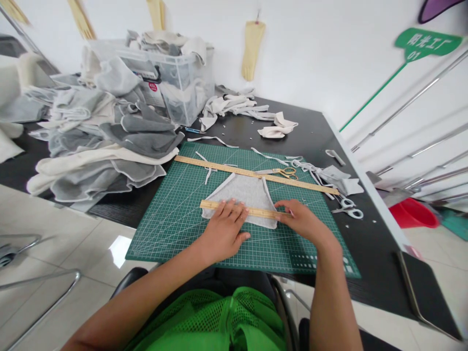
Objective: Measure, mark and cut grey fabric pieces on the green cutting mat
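Both hands, left hand (224, 229) and right hand (298, 219), press flat, fingers released, a short wooden ruler (256, 211) beneath them onto grey trapezoid fabric (244, 192).

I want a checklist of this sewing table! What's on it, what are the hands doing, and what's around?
Surface: black table with a green cutting mat on it.
Job's things: grey fabric piece on the mat, short ruler laid across it.
Clutter: long ruler, gold scissors, white scissors, fabric strips, fabric pile, clear bin.
Hands: left hand flat, fingers pressing the short ruler; right hand touching its right end.
Cables: nothing seen.
Surroundings: white wall, hanging glove, green sign, red tub, tiled floor.
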The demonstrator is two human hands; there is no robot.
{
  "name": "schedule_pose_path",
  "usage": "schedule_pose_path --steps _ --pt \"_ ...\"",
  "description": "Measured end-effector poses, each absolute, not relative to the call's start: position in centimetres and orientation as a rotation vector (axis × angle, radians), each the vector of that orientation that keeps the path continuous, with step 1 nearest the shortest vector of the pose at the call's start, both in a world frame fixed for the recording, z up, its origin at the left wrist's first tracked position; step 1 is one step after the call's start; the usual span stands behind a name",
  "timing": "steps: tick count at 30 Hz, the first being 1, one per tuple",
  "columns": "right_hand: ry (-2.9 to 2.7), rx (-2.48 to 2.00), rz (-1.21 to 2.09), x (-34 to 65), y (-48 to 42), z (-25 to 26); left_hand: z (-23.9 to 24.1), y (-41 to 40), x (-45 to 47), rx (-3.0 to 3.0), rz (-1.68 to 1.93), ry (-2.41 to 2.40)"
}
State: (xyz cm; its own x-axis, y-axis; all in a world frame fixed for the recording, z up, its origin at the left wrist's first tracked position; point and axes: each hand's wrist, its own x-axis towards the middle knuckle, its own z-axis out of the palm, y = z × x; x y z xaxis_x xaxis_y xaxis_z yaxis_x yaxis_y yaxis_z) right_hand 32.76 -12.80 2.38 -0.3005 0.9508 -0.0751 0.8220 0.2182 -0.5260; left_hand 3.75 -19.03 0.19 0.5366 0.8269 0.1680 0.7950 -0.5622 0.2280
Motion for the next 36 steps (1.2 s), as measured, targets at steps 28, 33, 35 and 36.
schedule_pose_path --steps 28,33,35,36 --pt "-2.363 -1.637 0.556 26.1 -13.3 3.1 0.5 -19.1 3.4 2.570 0.439 1.387" --pt "-2.387 -1.646 0.592 26.4 -13.1 2.8 1.2 -17.9 2.5 2.463 0.485 1.267" --pt "-2.392 -1.658 0.579 26.3 -13.1 2.7 1.4 -16.8 1.5 2.363 0.567 1.218" --pt "-2.394 -1.662 0.575 26.3 -13.1 2.7 1.4 -16.2 1.0 2.296 0.631 1.223"
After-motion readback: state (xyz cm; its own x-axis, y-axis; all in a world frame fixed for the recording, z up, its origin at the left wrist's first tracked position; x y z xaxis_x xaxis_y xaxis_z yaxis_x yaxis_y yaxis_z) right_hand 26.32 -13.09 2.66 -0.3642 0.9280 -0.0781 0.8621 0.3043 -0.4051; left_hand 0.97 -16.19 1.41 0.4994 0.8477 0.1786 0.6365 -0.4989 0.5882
